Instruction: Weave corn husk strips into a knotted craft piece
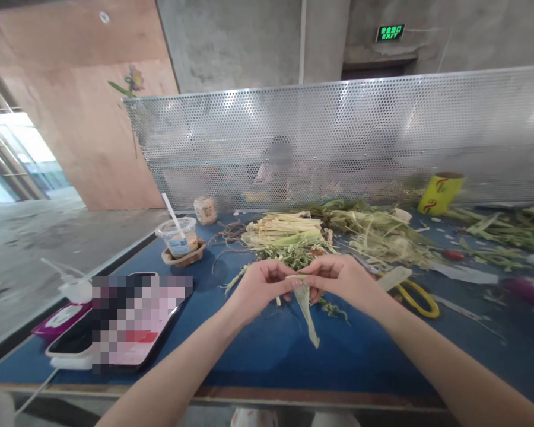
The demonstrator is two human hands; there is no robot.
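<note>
Hands, left hand [258, 287] and right hand [340, 277], pinch a pale husk-like strip [307, 309] between nearly closed fingers, just below centre frame.

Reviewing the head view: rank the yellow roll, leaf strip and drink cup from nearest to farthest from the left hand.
1. Leaf strip: held between the left hand and right hand.
2. Drink cup: to the left.
3. Yellow roll: far right, toward the back.

Craft workshop, blue-topped bench [356, 359] strewn with plant husks [285, 230] and yellow-handled scissors [434, 309], perforated metal screen [365, 130] behind, bare concrete wall [240, 44], lit green exit sign [390, 32].
</note>
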